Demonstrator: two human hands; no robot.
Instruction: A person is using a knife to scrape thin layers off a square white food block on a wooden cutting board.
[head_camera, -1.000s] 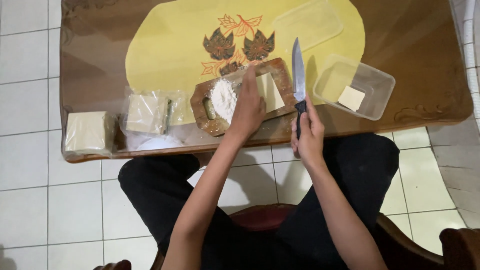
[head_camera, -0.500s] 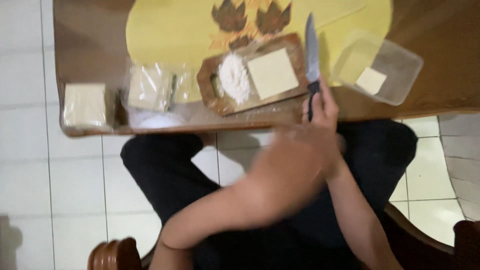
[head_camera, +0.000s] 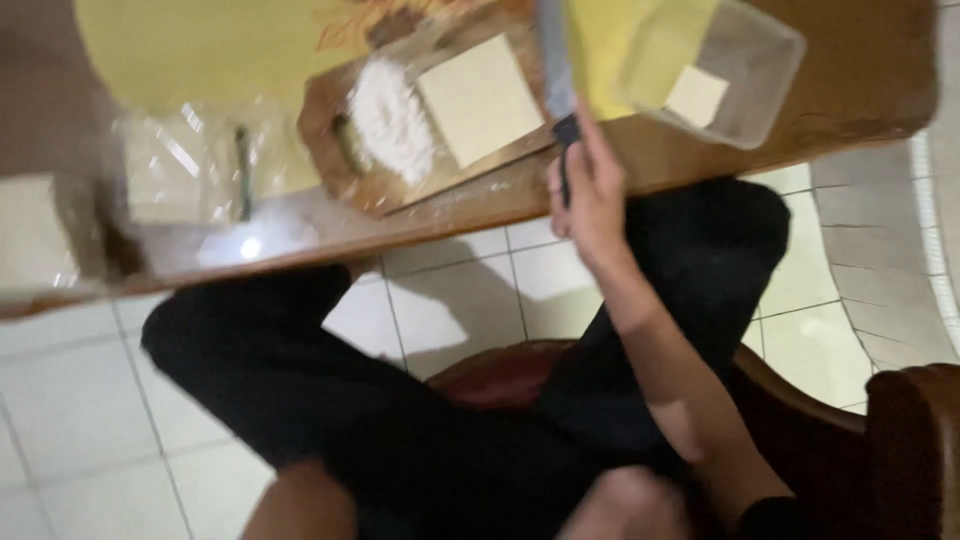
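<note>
Right hand (head_camera: 590, 190) grips knife (head_camera: 556, 60) at table (head_camera: 700, 150) edge.

Setting: a home dining or kitchen area, used for food preparation.
Floor: pale square tiles (head_camera: 470, 300) with dark grout lines.
Furniture: a varnished wooden table (head_camera: 700, 150) with a yellow placemat (head_camera: 200, 50); a wooden chair with red seat (head_camera: 500, 375).
Food items: a wooden cutting board (head_camera: 345, 175) bearing a flour pile (head_camera: 390, 120) and a pale dough square (head_camera: 480, 100).
Storage: a clear plastic container (head_camera: 750, 70).
</note>
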